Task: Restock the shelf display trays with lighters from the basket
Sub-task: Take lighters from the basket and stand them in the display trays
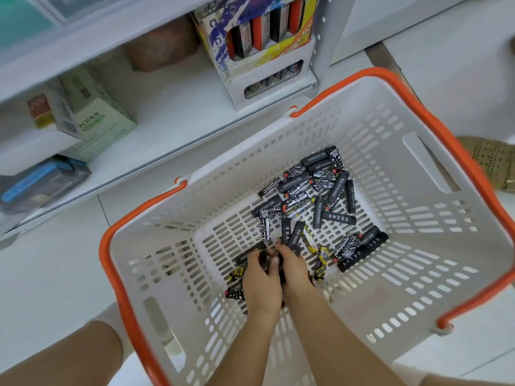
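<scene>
Both hands, left hand [260,277] and right hand [292,270], curl together around a small bunch of lighters [312,196] at the bottom of the white basket [404,246]; remaining lighters lie loose across its floor.

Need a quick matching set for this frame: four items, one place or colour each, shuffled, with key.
Items:
1. basket handles
2. lighters
3. green-and-white box
4. colourful display tray

Descriptions:
A. upright at the back of the shelf, holding red and black lighters
B. orange
C. loose on the basket floor
D. on the shelf, left of the display tray

Pairs: 1-B, 2-C, 3-D, 4-A

Both hands, left and right, are down in the white basket, gripping lighters.
</scene>
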The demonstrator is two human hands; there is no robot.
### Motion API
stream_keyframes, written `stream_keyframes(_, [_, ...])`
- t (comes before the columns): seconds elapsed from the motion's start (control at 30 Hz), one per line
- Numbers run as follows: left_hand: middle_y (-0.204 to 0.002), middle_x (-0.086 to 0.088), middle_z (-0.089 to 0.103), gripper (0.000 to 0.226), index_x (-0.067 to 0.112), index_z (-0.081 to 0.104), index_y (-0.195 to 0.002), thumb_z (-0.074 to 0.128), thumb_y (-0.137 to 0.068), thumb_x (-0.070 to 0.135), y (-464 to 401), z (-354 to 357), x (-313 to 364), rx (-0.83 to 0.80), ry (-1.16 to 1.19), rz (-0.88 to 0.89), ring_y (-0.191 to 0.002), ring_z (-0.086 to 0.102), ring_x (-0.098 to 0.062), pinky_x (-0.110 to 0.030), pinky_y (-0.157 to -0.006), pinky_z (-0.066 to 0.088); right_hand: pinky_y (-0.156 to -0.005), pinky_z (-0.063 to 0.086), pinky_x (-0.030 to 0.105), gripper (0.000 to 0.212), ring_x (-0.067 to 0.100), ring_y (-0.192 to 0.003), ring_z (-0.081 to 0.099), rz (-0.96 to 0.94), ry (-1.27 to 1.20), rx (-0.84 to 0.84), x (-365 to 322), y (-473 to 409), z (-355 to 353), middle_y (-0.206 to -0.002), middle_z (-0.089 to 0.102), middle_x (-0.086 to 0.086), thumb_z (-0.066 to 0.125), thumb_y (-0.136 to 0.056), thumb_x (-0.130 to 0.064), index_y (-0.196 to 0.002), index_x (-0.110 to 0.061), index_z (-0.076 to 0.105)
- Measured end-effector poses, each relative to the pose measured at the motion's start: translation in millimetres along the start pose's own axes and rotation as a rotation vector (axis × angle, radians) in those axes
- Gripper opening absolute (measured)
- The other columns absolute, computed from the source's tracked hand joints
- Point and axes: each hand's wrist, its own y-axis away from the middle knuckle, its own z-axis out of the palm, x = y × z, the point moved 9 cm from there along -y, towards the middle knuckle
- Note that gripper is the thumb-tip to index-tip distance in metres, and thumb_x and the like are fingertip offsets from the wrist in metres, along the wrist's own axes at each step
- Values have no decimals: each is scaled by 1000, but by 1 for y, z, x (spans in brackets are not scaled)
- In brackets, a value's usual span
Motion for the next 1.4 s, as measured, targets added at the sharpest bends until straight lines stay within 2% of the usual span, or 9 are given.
stream_keyframes(0.13, [-116, 1, 63, 26, 17, 56, -122, 49, -99, 26, 10, -13, 1, -69, -48, 28, -107, 58, -16, -22, -80, 40, -78, 57, 44, 57, 32, -94, 68, -11, 7, 13, 9, 12, -2, -111, 67, 15, 71, -81, -37, -125, -6, 56])
stream_keyframes(0.37, [-97, 4, 64, 16, 23, 63, -105, 65, -90, 21, 34, -33, 5, -222, 83, -1, -95, 63, -18, -38, -91, 52, -85, 55, 47, 30, 33, -89, 67, -112, 189, 52, -3, 46, -18, -98, 69, 18, 67, -88, -25, -107, -2, 65])
stream_keyframes(0.5, [-81, 3, 63, 11, 16, 67, -99, 66, -89, 17, 58, -54, 24, -211, -21, 107, -71, 57, -15, -28, -65, 50, -85, 54, 42, 29, 31, -89, 66, -205, 225, -7, -18, 73, -5, -101, 70, 17, 68, -87, -25, -105, -3, 66])
stream_keyframes(0.63, [-68, 3, 56, 16, 22, 60, -76, 65, -89, 28, 80, -86, 50, -155, -193, 228, -64, 51, -13, -24, -58, 37, -91, 50, 39, 48, 30, -105, 61, -257, 326, -101, -34, 105, 9, -115, 65, 16, 71, -83, -36, -115, -2, 61])
stream_keyframes(0.77, [-82, -2, 63, 11, 15, 69, -94, 61, -91, 23, 92, -117, 71, -154, -28, 192, -77, 58, -18, -27, -71, 43, -98, 46, 46, 90, 29, -110, 59, -330, 380, -249, -58, 134, 29, -122, 63, 9, 80, -56, -60, -129, -14, 55])
stream_keyframes(0.87, [-88, -3, 63, 7, 17, 63, -90, 57, -93, 15, 106, -145, 96, -177, 172, 194, -76, 55, -14, -26, -67, 41, -76, 54, 35, 37, 24, -78, 64, -459, 357, -410, -87, 209, 57, -94, 69, 10, 67, -87, -31, -114, -6, 63])
stream_keyframes(0.97, [-76, -1, 56, 18, 17, 53, -83, 46, -99, 12, 128, -175, 131, -219, 221, 284, -63, 50, -11, -22, -60, 39, -48, 46, 23, 25, 13, -55, 54, -538, 413, -636, -102, 284, 91, -80, 59, 8, 62, -91, -23, -112, -8, 62])
stream_keyframes(1.27, [-80, -4, 68, 5, 10, 54, -94, 56, -94, 5, 211, -298, 201, -141, 389, 669, -73, 63, -17, -26, -72, 52, -44, 44, 21, 22, 14, -54, 52, -677, 471, -1005, -99, 431, 172, -75, 63, 5, 57, -92, -12, -113, -6, 64])
stream_keyframes(1.4, [-96, 2, 65, 51, 28, 45, -126, 60, -88, -4, 241, -369, 214, 162, 288, 818, -80, 68, -27, -35, -71, 55, -44, 43, 19, 18, 10, -51, 56, -779, 582, -984, -99, 470, 208, -72, 68, 2, 61, -91, -15, -108, -11, 66])
